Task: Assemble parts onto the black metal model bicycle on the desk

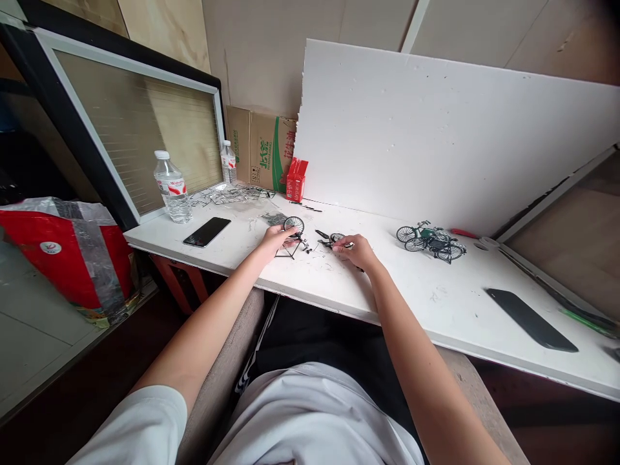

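Observation:
My left hand (277,243) is closed on a partly built miniature bicycle (294,225), its spoked black wheel upright above the fingers and a thin black frame sticking out below. To the right, my right hand (357,250) has its thumb and fingertips pinched together low over the table. Small black bicycle parts (323,237) lie at those fingertips, with another wheel among them. What the pinch holds is too small to name. Tiny black pieces (308,248) lie between the two hands.
On the white table (411,290) several miniature bicycles (431,244) stand right of centre. A black phone (207,231) lies left, a dark flat case (530,320) right. Behind are a water bottle (173,190), black part frames (232,196), a red box (296,179) and a white board (436,129).

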The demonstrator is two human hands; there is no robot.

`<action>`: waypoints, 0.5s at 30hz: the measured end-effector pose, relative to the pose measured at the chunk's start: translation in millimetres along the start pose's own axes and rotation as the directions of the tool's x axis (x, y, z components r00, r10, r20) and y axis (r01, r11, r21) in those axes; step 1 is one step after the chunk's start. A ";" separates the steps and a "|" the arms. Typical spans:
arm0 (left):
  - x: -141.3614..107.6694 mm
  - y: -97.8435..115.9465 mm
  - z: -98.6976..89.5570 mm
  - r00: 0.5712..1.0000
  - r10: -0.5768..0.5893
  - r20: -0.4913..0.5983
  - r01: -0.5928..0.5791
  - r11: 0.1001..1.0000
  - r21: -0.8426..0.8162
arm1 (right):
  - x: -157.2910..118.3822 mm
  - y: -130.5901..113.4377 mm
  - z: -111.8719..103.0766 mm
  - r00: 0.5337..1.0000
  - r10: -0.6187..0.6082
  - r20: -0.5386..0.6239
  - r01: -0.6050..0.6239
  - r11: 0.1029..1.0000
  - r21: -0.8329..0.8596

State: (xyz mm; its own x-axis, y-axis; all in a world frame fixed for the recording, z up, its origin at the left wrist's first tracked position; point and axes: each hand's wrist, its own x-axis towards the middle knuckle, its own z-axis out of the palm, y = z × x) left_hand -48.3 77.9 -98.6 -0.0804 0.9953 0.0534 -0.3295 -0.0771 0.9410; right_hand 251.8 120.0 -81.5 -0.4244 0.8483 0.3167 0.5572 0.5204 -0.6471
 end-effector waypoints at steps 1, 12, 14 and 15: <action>0.5 -0.6 -0.6 1.000 0.003 0.004 -0.003 1.000 0.001 | -1.6 0.0 -1.7 1.000 0.021 0.008 -0.021 1.000 0.015; 1.3 -0.7 0.8 1.000 0.005 0.004 -0.005 1.000 -0.001 | -2.7 -10.5 3.7 0.998 0.061 0.025 -0.059 0.997 -0.058; 1.0 -0.4 1.0 1.000 0.001 -0.001 -0.001 1.000 0.004 | -2.5 -8.9 5.4 0.998 0.068 0.007 -0.067 0.990 -0.123; 0.7 0.0 1.3 1.000 -0.004 -0.006 0.004 1.000 0.006 | -2.3 -7.9 6.3 0.998 0.070 0.001 -0.069 0.987 -0.144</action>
State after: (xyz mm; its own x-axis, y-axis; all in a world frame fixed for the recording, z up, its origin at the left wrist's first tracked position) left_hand -47.1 78.7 -98.1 -0.0848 0.9953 0.0477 -0.3242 -0.0728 0.9432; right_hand 243.9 113.3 -81.5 -0.3850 0.8827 0.2695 0.6823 0.4689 -0.5608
